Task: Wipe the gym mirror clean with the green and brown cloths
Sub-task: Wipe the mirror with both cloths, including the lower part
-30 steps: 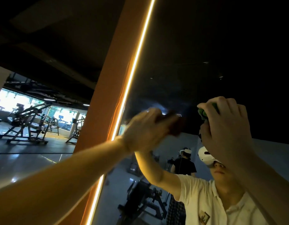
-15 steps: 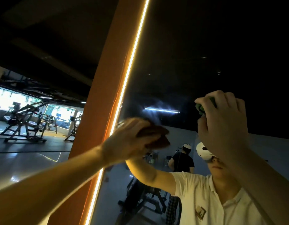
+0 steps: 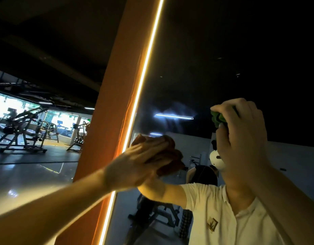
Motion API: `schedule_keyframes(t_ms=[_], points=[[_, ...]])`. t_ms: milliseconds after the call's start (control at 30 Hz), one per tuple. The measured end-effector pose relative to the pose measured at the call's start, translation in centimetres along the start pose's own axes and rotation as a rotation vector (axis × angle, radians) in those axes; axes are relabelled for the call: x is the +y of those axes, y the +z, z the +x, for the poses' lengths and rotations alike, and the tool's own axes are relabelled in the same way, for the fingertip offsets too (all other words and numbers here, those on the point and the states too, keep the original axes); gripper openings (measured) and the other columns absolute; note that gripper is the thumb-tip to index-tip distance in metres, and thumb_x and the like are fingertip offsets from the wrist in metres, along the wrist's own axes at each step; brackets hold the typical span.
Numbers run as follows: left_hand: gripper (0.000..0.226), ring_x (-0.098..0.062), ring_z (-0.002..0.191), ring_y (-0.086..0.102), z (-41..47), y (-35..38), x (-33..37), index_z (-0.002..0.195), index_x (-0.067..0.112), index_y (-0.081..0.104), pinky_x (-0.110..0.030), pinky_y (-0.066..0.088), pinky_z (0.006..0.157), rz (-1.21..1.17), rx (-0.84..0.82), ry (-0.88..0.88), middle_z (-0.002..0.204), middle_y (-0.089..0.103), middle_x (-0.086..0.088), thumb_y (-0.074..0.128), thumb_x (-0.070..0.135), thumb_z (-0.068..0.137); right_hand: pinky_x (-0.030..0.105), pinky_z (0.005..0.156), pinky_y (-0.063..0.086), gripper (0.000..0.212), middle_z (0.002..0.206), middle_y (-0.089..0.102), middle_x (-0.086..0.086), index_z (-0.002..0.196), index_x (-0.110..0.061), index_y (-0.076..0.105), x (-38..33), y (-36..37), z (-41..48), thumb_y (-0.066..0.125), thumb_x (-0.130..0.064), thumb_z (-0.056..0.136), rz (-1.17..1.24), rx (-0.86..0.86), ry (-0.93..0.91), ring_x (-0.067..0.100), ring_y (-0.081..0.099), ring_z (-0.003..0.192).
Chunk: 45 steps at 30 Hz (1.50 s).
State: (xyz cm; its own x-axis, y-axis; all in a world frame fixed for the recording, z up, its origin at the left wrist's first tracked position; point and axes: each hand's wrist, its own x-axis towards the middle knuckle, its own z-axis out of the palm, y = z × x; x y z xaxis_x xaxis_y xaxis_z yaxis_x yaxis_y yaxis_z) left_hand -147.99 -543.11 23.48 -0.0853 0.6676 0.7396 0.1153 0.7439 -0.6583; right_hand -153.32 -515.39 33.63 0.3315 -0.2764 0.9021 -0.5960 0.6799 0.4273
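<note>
The gym mirror (image 3: 214,68) fills the right half of the view, dark at the top, with a hazy smear near a reflected strip light. My left hand (image 3: 133,165) presses the brown cloth (image 3: 170,156) flat against the glass close to the mirror's lit left edge. My right hand (image 3: 241,138) is raised higher and to the right, fingers closed around the bunched green cloth (image 3: 219,117), which touches the mirror. Most of the green cloth is hidden inside the fist. My reflection in a white shirt shows behind both hands.
An orange pillar (image 3: 108,121) with a glowing light strip (image 3: 144,76) borders the mirror on the left. Beyond it, weight machines (image 3: 20,131) stand on a shiny floor in front of bright windows. Another person appears in the mirror's reflection (image 3: 202,174).
My left hand has slid the brown cloth down and to the left, towards the lit mirror edge. My right hand with the green cloth has stayed nearly in place.
</note>
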Motion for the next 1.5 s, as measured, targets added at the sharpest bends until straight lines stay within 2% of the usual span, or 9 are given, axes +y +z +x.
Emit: schedule_keyframes(t_ms=[100,233,533,633,767,933,1100,1333,1500], points=[[0.040,-0.036,0.128,0.058,3.6,-1.5,-6.0,0.141,0.010,0.058,-0.048,0.062,0.087,0.045,0.113,-0.233,0.146,0.053,-0.018,0.047,0.019,0.103,0.044,0.085,0.043,0.039,0.118,0.056,0.017,0.120,-0.009,0.059,-1.7,0.8,-0.3,0.042,-0.016,0.087,0.009,-0.058,-0.045,0.034,0.053,0.106],[0.049,-0.036,0.136,0.053,6.9,-0.5,-7.6,0.142,0.001,0.059,-0.050,0.046,0.111,-0.097,0.242,-0.522,0.147,0.055,-0.020,0.039,0.025,0.104,0.045,0.086,0.041,0.039,0.114,0.058,0.015,0.118,-0.010,0.059,-3.1,1.8,-0.7,0.041,-0.018,0.085,-0.052,-0.111,-0.077,0.034,0.056,0.102],[0.034,-0.037,0.146,0.043,-2.8,1.9,-2.0,0.141,0.015,0.051,-0.050,0.043,0.116,-0.148,0.053,-0.085,0.158,0.038,-0.014,0.047,0.028,0.110,0.045,0.088,0.037,0.037,0.115,0.055,0.016,0.117,-0.008,0.060,-3.3,2.4,-0.6,0.043,-0.016,0.085,-0.120,-0.116,-0.057,0.035,0.051,0.105],[0.038,-0.040,0.136,0.051,1.9,0.9,-5.9,0.137,0.008,0.057,-0.050,0.052,0.106,-0.012,0.151,-0.216,0.150,0.050,-0.020,0.056,0.023,0.103,0.045,0.090,0.037,0.039,0.117,0.055,0.016,0.120,-0.009,0.058,-3.7,2.7,-0.7,0.042,-0.018,0.086,-0.117,-0.115,-0.035,0.035,0.051,0.107],[0.045,-0.035,0.144,0.045,5.7,0.8,-7.9,0.144,0.000,0.055,-0.049,0.040,0.117,-0.109,0.316,-0.484,0.151,0.051,-0.021,0.057,0.012,0.101,0.043,0.090,0.041,0.042,0.122,0.053,0.018,0.130,-0.009,0.051,-4.3,2.9,-0.8,0.045,-0.014,0.089,0.013,-0.031,0.043,0.033,0.050,0.111],[0.047,-0.032,0.150,0.038,-3.5,3.4,-1.9,0.150,0.015,0.051,-0.054,0.042,0.116,-0.258,0.167,-0.247,0.165,0.033,-0.011,0.057,0.012,0.103,0.034,0.091,0.045,0.044,0.124,0.052,0.019,0.137,-0.003,0.050,-4.9,3.1,-1.7,0.050,-0.007,0.093,0.139,0.056,0.118,0.033,0.053,0.113],[0.041,-0.029,0.136,0.054,-6.5,1.9,-3.1,0.143,0.017,0.051,-0.045,0.052,0.108,-0.126,0.003,-0.024,0.160,0.038,-0.014,0.061,0.015,0.103,0.048,0.086,0.046,0.047,0.123,0.054,0.020,0.135,-0.010,0.045,-5.3,3.4,-1.9,0.050,-0.011,0.089,0.018,-0.062,0.026,0.037,0.055,0.108],[0.048,-0.037,0.151,0.035,5.8,0.9,-9.1,0.148,0.001,0.051,-0.049,0.035,0.122,-0.113,0.240,-0.443,0.156,0.045,-0.022,0.056,0.014,0.103,0.046,0.088,0.043,0.042,0.120,0.054,0.019,0.130,-0.010,0.047,-5.5,3.6,-2.1,0.045,-0.015,0.088,-0.071,-0.073,0.009,0.036,0.053,0.108],[0.028,-0.036,0.152,0.034,-1.5,2.8,-2.1,0.124,0.007,0.066,-0.057,0.034,0.120,-0.223,0.140,-0.318,0.154,0.049,-0.019,0.064,0.003,0.096,0.044,0.087,0.046,0.043,0.122,0.054,0.019,0.129,-0.011,0.047,-6.0,3.6,-3.0,0.055,-0.005,0.087,0.013,-0.017,0.071,0.035,0.054,0.109]])
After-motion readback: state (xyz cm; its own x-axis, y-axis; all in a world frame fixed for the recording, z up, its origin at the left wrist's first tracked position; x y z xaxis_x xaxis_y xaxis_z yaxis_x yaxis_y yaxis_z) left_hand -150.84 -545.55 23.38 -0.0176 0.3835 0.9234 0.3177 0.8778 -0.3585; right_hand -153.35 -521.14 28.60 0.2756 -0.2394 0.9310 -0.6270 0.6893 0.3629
